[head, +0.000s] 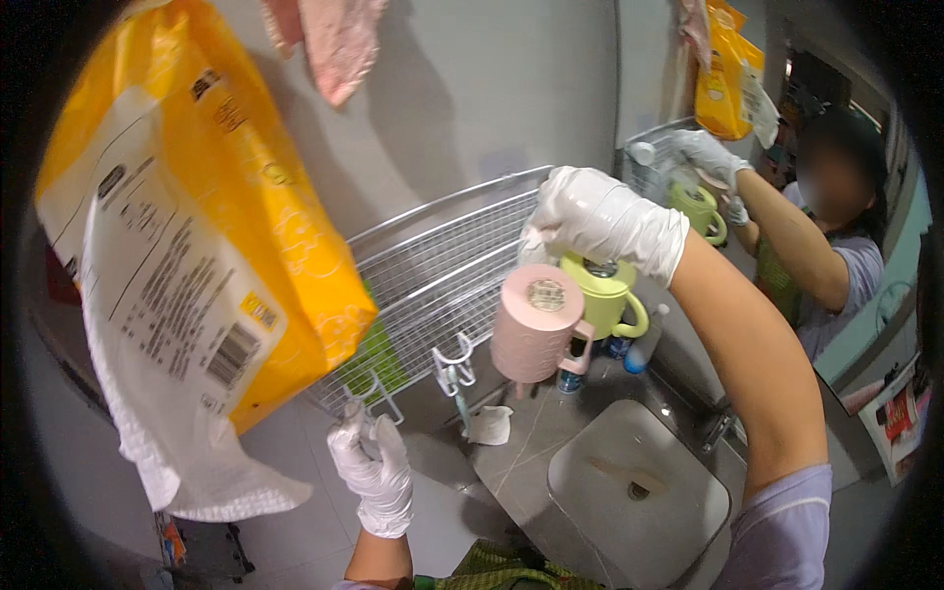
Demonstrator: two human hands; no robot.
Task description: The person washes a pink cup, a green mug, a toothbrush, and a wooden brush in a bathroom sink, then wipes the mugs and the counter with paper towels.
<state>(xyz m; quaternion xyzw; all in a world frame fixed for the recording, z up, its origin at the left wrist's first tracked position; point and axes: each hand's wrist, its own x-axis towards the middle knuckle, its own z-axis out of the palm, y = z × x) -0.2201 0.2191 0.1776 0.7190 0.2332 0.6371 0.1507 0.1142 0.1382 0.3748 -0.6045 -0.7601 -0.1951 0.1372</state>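
My left hand [372, 468], in a white glove, is at the lower front corner of a white wire rack [442, 273], just below a white hook; its fingertips meet at the hook or wire. In a matching glove, my right hand [582, 214] reaches over the rack's far right end, fingers curled and partly hidden. Upside-down cups, one pink [531, 332] and one light green [601, 295], hang in front of the rack below my right hand. White double hooks [453, 361] are fixed along the front. Something bright green [380, 361] shows behind the wires.
A yellow and white pack of wipes or tissues [280, 243] hangs close on the left. Below right are a sink [634, 487], a faucet [717, 431], small bottles [638, 358] and a white cloth or tissue [490, 425]. A mirror [767, 273] stands right; pink cloth [339, 51] hangs above.
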